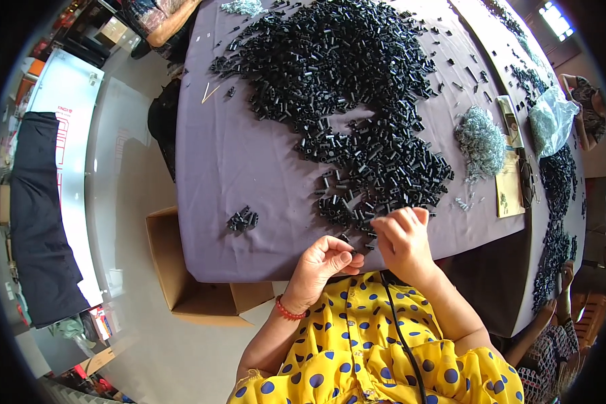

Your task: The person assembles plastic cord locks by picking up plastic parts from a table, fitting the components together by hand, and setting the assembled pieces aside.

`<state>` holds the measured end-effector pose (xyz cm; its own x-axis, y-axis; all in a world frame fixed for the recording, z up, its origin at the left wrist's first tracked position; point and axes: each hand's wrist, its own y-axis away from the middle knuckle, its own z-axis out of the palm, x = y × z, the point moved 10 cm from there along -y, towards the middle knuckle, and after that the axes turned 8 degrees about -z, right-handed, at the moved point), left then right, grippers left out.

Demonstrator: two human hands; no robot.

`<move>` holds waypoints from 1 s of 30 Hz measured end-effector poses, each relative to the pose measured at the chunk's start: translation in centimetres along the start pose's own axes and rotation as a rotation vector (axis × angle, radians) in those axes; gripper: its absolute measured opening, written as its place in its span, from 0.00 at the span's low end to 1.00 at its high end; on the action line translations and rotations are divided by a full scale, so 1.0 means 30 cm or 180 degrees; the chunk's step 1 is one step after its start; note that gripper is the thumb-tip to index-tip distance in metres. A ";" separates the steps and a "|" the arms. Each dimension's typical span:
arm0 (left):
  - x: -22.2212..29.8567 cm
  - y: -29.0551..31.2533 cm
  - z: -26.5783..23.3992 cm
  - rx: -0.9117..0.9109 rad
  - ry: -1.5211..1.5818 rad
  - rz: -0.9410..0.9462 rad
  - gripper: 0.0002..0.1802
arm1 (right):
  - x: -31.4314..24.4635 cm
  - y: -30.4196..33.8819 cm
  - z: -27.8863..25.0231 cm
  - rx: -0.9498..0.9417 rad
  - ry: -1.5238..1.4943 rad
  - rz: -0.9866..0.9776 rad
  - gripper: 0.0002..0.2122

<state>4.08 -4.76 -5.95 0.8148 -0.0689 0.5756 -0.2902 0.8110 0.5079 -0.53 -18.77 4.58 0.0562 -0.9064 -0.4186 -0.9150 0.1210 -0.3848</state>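
My left hand (324,266), with a red bead bracelet (289,310) at the wrist, is closed in a pinch on a small black plastic part (355,254) at the table's near edge. Just right of it my right hand (405,241) is raised with curled fingers. Whatever those fingers hold, if anything, is hidden behind them. Beyond both hands spreads a big pile of short black tube-like plastic parts (330,74), and its near end lies close to my fingertips. A small separate heap of black parts (242,219) sits to the left.
A mound of small clear pieces (479,143) lies at the right, beside a yellow card (510,188) and glasses (528,182). An open cardboard box (161,262) stands below the table's left edge. Other people (549,350) sit along the neighbouring table, which holds a plastic bag (552,121).
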 end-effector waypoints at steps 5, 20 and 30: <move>0.002 -0.001 0.001 -0.0027 0.0000 0.0021 0.07 | -0.056 0.067 0.027 -0.0435 0.0019 -0.0336 0.21; -0.003 -0.001 0.003 -0.0119 0.0072 -0.0006 0.09 | 0.012 0.082 0.000 -0.0177 0.0418 0.0229 0.24; 0.004 -0.001 -0.004 -0.0021 -0.0001 0.0040 0.08 | 0.016 0.148 -0.055 0.0063 0.0133 0.0306 0.20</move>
<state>4.24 -4.72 -5.97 0.8110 -0.0589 0.5821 -0.2972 0.8156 0.4965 -5.22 -19.34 4.01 -0.0484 -0.9063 -0.4198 -0.9074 0.2156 -0.3608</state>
